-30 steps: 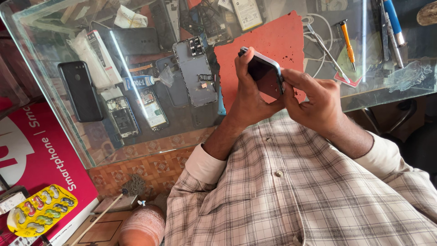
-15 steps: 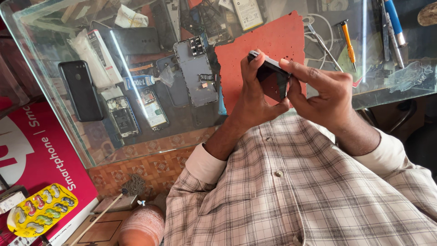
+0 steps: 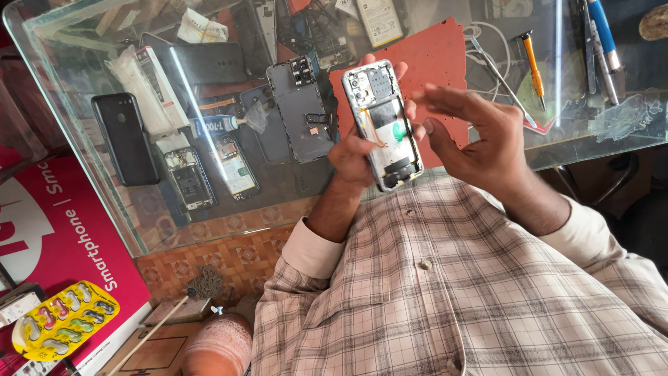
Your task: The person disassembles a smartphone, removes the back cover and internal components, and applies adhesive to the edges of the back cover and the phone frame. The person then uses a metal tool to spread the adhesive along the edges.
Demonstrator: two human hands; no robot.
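left hand (image 3: 355, 157) holds opened phone (image 3: 383, 125), right hand (image 3: 480, 136) beside.

A single view is given, taken from a camera worn on the head and aimed steeply downward. The wearer's checked beige shirt (image 3: 445, 292) is seen from close above and fills the lower right. The glass-topped counter (image 3: 104, 174) is crossed slantwise by the frame, its far side toward the upper edge. The patterned orange tiled floor (image 3: 229, 254) and a pink printed board (image 3: 62, 244) are caught at lower left. No second view is supplied.
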